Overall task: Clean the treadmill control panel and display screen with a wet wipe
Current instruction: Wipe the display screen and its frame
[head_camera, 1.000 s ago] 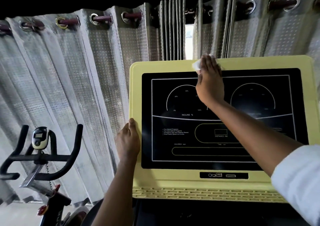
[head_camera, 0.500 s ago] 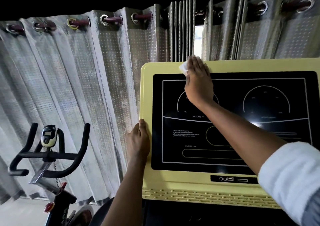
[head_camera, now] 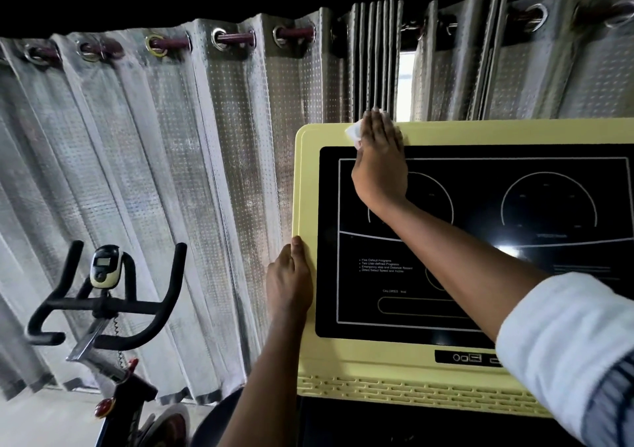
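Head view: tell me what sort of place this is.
Probably a home gym: a treadmill panel, an exercise bike to its left, and curtains hanging behind both.

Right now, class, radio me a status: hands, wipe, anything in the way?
Right hand flat, pressing wipe on top rim of panel. Left hand holds its left edge. Only right forearm crosses screen.

The far side is hung with grey dotted eyelet curtains (head_camera: 171, 189), threaded on a maroon rod (head_camera: 236, 37). Daylight is admitted through a narrow gap (head_camera: 406, 83) between two panels (the only bright strip seen). At the near left, a black-handled exercise bike (head_camera: 103, 306) with a yellow console (head_camera: 104, 266) is stood on a pale floor (head_camera: 34, 419).
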A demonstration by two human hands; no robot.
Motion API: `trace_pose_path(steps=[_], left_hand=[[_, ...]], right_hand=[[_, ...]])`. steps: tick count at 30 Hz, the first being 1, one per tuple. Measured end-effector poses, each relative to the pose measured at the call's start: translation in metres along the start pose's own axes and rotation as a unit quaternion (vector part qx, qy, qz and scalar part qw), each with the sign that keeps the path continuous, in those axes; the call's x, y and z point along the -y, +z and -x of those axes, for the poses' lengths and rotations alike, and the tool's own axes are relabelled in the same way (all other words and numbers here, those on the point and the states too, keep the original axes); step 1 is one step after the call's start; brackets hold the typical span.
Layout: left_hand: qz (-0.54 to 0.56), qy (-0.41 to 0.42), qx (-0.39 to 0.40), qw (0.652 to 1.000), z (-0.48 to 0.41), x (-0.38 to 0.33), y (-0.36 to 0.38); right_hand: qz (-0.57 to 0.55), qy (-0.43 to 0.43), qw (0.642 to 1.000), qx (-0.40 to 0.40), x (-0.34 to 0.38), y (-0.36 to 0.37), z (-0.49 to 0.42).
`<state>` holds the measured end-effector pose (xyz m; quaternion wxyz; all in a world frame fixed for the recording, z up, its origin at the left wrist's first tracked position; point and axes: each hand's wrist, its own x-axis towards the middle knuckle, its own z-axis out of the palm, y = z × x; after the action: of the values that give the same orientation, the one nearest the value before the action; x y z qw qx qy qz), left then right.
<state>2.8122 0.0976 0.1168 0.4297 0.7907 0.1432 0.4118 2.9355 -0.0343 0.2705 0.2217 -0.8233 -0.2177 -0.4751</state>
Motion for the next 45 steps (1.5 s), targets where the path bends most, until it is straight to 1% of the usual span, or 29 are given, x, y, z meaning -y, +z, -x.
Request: trace_pose_path(steps=[3, 4, 6, 7, 10, 11, 13, 14, 16, 17, 19, 20, 21, 23, 24, 25, 26, 28, 29, 30, 32, 33, 34, 35, 36, 37, 39, 41, 45], left_hand=[[0.011, -0.002, 0.0, 1.0, 0.001, -0.004, -0.003], [0.009, -0.004, 0.0, 1.0, 0.002, -0.006, -0.003], [0.006, -0.004, 0.0, 1.0, 0.002, -0.009, -0.003], [0.003, -0.005, -0.002, 1.0, 0.003, -0.009, -0.004], [-0.011, -0.007, -0.003, 1.0, 0.002, -0.01, -0.005], [-0.014, -0.007, -0.004, 1.0, 0.002, -0.01, -0.005], [-0.014, 0.0, -0.008, 1.0, 0.001, -0.008, -0.003], [-0.014, 0.004, -0.011, 1.0, 0.002, -0.005, -0.001], [-0.012, 0.005, -0.007, 1.0, 0.0, -0.001, -0.001], [-0.014, 0.003, -0.004, 1.0, -0.001, -0.001, -0.001], [-0.043, -0.002, -0.001, 0.999, -0.001, -0.001, 0.0], [-0.055, -0.003, -0.004, 0.998, -0.001, -0.003, -0.001], [-0.054, -0.003, -0.008, 0.999, -0.003, -0.008, -0.002], [-0.005, 0.031, -0.036, 0.999, -0.014, -0.025, -0.006], [0.016, 0.065, -0.059, 0.996, -0.027, -0.036, -0.007], [0.018, 0.102, -0.067, 0.992, -0.042, -0.048, -0.007], [0.001, 0.142, -0.052, 0.988, -0.057, -0.06, -0.007], [-0.058, 0.221, 0.014, 0.973, -0.084, -0.079, -0.002], [-0.093, 0.242, 0.042, 0.965, -0.092, -0.081, 0.0], [-0.129, 0.246, 0.053, 0.959, -0.097, -0.082, 0.003], [-0.192, 0.228, 0.031, 0.954, -0.099, -0.074, 0.006], [-0.21, 0.219, 0.012, 0.953, -0.098, -0.071, 0.006], [-0.22, 0.213, -0.005, 0.952, -0.095, -0.068, 0.006], [-0.228, 0.211, -0.018, 0.95, -0.092, -0.067, 0.007], [-0.238, 0.211, -0.028, 0.948, -0.089, -0.067, 0.008], [-0.247, 0.212, -0.035, 0.945, -0.084, -0.067, 0.009], [-0.265, 0.219, -0.039, 0.938, -0.075, -0.071, 0.011], [-0.269, 0.223, -0.037, 0.936, -0.081, -0.079, 0.012], [-0.256, 0.226, 0.005, 0.94, -0.123, -0.102, 0.009]], right_hand=[[-0.009, -0.088, 0.995, 0.042, 0.01, 0.005, 0.004], [-0.01, -0.093, 0.995, 0.046, 0.011, 0.006, 0.003], [-0.018, -0.048, 0.998, 0.025, 0.017, 0.006, -0.001], [-0.026, -0.043, 0.998, 0.021, 0.022, 0.007, -0.002], [-0.027, -0.14, 0.988, 0.066, 0.033, 0.013, -0.002], [-0.023, -0.137, 0.988, 0.062, 0.033, 0.014, -0.005], [-0.027, -0.075, 0.996, 0.034, 0.034, 0.015, -0.009], [-0.034, -0.081, 0.995, 0.037, 0.035, 0.016, -0.007], [-0.03, -0.167, 0.983, 0.075, 0.037, 0.02, -0.002], [-0.019, -0.187, 0.979, 0.081, 0.036, 0.02, -0.002], [-0.018, -0.142, 0.988, 0.055, 0.036, 0.018, -0.003], [-0.023, -0.138, 0.989, 0.057, 0.038, 0.019, -0.003], [-0.029, -0.167, 0.982, 0.08, 0.039, 0.02, -0.001], [-0.052, -0.249, 0.955, 0.149, 0.04, 0.02, 0.002], [-0.076, -0.262, 0.946, 0.175, 0.04, 0.017, -0.001], [-0.109, -0.255, 0.942, 0.192, 0.039, 0.013, -0.005], [-0.151, -0.235, 0.939, 0.202, 0.039, 0.009, -0.008], [-0.241, -0.175, 0.936, 0.19, 0.038, -0.004, -0.012], [-0.274, -0.145, 0.937, 0.157, 0.035, -0.011, -0.013], [-0.287, -0.118, 0.945, 0.104, 0.028, -0.019, -0.016], [-0.253, -0.058, 0.966, -0.012, 0.005, -0.036, -0.023], [-0.199, -0.021, 0.978, -0.052, -0.009, -0.044, -0.028], [-0.124, 0.019, 0.99, -0.065, -0.024, -0.05, -0.033], [-0.039, 0.052, 0.997, -0.049, -0.039, -0.054, -0.037], [0.038, 0.065, 0.997, -0.015, -0.051, -0.054, -0.041], [0.09, 0.055, 0.994, 0.016, -0.059, -0.054, -0.044], [0.116, 0.026, 0.993, 0.022, -0.066, -0.052, -0.048], [0.122, 0.014, 0.992, -0.004, -0.065, -0.047, -0.049], [0.136, 0.012, 0.99, -0.035, -0.065, -0.042, -0.046]])
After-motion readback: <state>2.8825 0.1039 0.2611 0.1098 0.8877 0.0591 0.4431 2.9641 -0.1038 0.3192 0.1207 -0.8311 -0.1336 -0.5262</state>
